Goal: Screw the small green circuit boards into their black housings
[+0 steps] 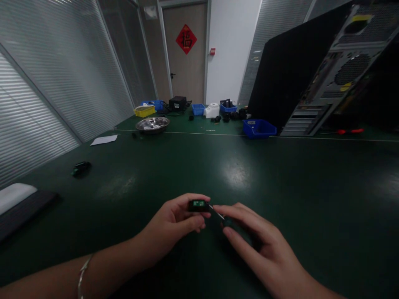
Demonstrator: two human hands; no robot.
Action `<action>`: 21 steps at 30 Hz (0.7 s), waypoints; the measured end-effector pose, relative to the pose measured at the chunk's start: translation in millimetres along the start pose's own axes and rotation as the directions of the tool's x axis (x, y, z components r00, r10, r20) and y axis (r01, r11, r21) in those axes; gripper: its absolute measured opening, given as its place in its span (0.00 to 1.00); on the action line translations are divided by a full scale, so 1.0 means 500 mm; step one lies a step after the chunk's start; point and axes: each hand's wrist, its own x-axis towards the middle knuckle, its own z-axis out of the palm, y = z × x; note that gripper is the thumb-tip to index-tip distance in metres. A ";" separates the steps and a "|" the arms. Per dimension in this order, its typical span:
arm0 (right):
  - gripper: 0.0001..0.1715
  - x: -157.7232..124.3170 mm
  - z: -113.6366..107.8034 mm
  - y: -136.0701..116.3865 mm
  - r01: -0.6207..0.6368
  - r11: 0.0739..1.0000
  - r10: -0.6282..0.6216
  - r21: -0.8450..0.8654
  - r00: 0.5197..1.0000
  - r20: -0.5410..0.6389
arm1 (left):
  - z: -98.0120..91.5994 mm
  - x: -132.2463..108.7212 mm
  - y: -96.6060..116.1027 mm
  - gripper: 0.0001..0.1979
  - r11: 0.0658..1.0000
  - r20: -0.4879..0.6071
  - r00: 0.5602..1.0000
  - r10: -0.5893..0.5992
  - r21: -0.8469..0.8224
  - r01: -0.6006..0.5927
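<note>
In front of me, over the green tabletop, my left hand (179,218) grips a small black device (198,204) between thumb and fingers. A green circuit board shows on the side of the device that faces me. My right hand (262,238) is closed around the dark handle of a screwdriver (220,215). The thin metal shaft points up and left, and its tip meets the right end of the device. Whether the tip sits in a screw is too small to tell.
A dark device (81,168) with green parts lies at the left, near a keyboard (25,211) and a white paper (104,140). Farther back are a metal bowl (152,131), a blue bin (259,129), a white plastic housing (212,110) and a large computer case (280,79).
</note>
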 end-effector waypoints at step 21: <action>0.23 0.004 0.000 0.013 0.008 0.998 -0.006 -0.063 1.000 0.021 | 0.011 -0.011 0.008 0.11 0.995 -0.009 0.997 0.077 0.064 -0.076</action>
